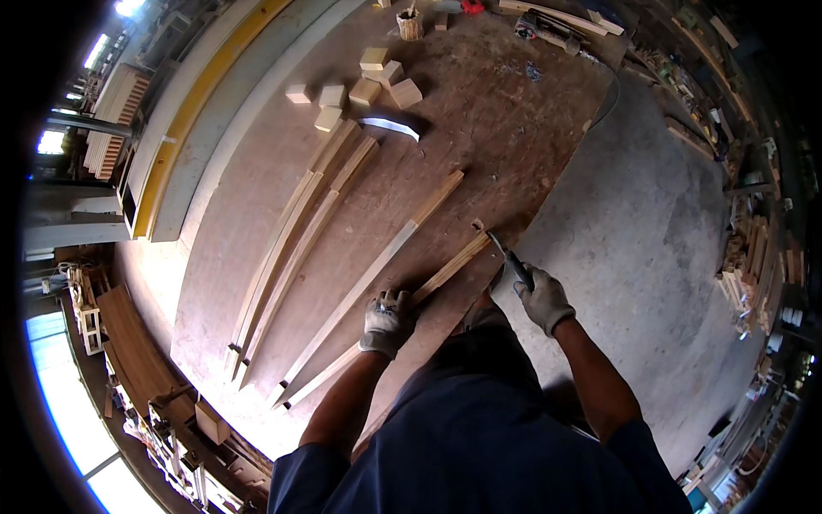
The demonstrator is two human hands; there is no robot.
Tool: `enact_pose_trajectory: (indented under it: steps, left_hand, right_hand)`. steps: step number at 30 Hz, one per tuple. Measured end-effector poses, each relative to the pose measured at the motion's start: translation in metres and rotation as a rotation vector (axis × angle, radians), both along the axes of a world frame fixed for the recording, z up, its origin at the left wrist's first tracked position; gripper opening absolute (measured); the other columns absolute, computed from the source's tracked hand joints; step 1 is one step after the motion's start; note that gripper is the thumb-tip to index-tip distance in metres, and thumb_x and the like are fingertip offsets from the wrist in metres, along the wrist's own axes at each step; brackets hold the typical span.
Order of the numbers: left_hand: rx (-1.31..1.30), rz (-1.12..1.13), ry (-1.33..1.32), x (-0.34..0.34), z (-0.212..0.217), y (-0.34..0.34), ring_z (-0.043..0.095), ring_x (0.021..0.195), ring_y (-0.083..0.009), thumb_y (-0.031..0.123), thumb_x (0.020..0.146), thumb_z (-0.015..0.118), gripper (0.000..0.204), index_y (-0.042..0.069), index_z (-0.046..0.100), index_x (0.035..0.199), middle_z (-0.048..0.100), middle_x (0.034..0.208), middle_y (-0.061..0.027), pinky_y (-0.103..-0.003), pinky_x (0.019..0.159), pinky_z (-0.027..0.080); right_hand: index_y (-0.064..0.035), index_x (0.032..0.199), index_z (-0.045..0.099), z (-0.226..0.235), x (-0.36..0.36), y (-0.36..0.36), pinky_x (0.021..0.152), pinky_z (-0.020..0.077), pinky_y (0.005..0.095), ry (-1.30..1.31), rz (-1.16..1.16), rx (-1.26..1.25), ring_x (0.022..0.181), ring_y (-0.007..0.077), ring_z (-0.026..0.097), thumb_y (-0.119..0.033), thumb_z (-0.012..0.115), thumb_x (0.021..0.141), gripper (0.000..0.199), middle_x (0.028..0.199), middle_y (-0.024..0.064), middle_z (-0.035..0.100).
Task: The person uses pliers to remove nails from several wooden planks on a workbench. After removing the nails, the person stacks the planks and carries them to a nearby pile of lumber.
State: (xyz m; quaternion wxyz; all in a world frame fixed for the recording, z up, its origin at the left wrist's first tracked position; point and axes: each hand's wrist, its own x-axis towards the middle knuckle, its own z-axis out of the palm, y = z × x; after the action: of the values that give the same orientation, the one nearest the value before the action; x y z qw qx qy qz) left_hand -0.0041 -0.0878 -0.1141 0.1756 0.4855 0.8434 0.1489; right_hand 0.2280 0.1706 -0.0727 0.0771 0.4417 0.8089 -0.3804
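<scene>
Brown tabletop (492,120) | left fingers (390,298) curled over strip (454,268) | right fingers (534,278) clasping tool (515,266)

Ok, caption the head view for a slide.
Gloved left hand on a long, pale wooden strip; gloved right hand holding a slim, dark-handled tool.

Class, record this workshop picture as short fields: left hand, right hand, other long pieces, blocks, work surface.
Left hand: gloved, fingers curled over the nearest wooden strip
Right hand: gloved, gripping a dark-handled tool, tip near that strip's far end
Other long pieces: wooden strips lying left of it
Blocks: several, grouped near the leftmost strips' far ends
Work surface: brown, flat
</scene>
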Motion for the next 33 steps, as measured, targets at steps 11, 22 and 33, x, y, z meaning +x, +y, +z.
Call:
enact_pose_trajectory:
  steps: [11,22,33]
  left_hand:
    - [0.012,-0.005,0.027,0.001,0.003,0.004,0.064,0.093,-0.0408,0.031,0.086,0.072,0.026,0.01,0.062,0.098,0.066,0.1,-0.018,-0.055,0.079,0.051]
    - [-0.039,0.01,-0.007,0.001,0.001,0.002,0.064,0.095,-0.0407,0.032,0.085,0.074,0.028,0.01,0.062,0.099,0.066,0.101,-0.0176,-0.056,0.081,0.05]
    - [-0.022,-0.001,-0.005,0.0,-0.002,0.001,0.064,0.095,-0.0405,0.031,0.084,0.074,0.029,0.01,0.062,0.101,0.066,0.102,-0.0177,-0.056,0.081,0.05]
  right_hand:
    - [-0.0017,0.118,0.063,-0.006,0.001,0.017,0.086,0.0534,0.0447,-0.033,0.004,-0.159,0.092,0.0338,0.066,-0.021,0.067,0.094,0.031,0.102,0.0179,0.068]
    - [-0.0016,0.118,0.067,0.007,0.0,0.025,0.087,0.0531,0.0439,-0.048,0.011,-0.26,0.096,0.039,0.069,-0.023,0.07,0.092,0.033,0.102,0.0239,0.072]
    - [0.0011,0.101,0.065,0.028,-0.013,0.041,0.059,0.0532,0.0362,-0.146,-0.114,-0.548,0.064,0.0193,0.064,-0.024,0.069,0.096,0.025,0.077,0.01,0.066]
